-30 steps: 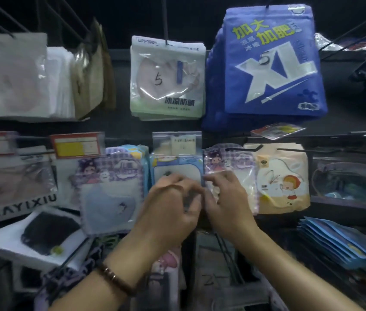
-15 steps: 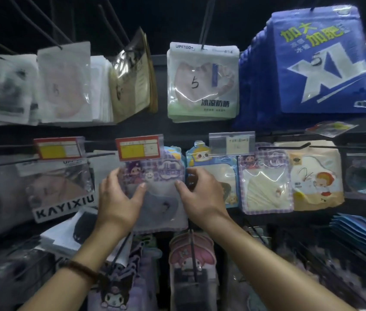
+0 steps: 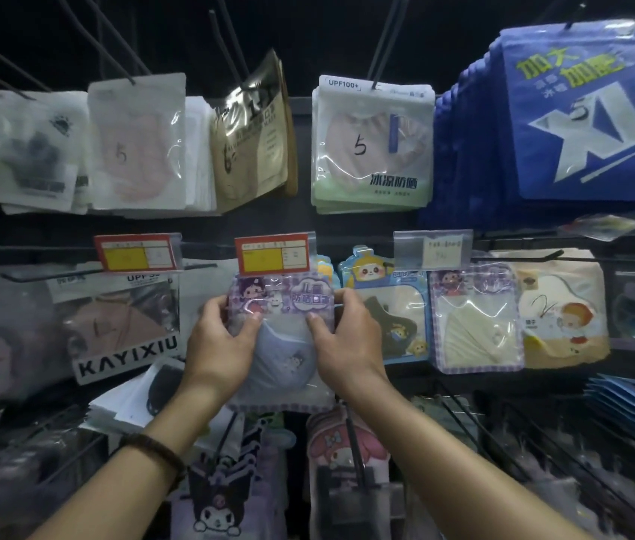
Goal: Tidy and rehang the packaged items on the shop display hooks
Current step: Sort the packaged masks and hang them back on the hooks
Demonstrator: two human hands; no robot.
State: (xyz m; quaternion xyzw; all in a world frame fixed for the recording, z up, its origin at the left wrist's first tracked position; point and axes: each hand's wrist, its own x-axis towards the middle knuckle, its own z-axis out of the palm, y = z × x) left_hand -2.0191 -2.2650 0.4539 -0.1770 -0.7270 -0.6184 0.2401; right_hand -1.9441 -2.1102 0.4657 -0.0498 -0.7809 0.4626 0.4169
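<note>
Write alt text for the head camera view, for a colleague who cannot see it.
A left hand and a right hand grip a purple cartoon mask packet by its sides, thumbs on its front, just under a red and yellow price tag. Other packaged masks hang on hooks around, with a blue XL pack at upper right.

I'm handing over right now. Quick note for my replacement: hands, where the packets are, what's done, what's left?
Left hand: grips the left edge of the purple checked mask packet, thumb on its front.
Right hand: grips its right edge the same way.
Packet sits just under the red price tag; whether its hole is on the hook is hidden.
Done: the panda packet and second purple packet beside it hang straight.
Left: seat and square this packet, then probably the slanted white packets lower left.
</note>
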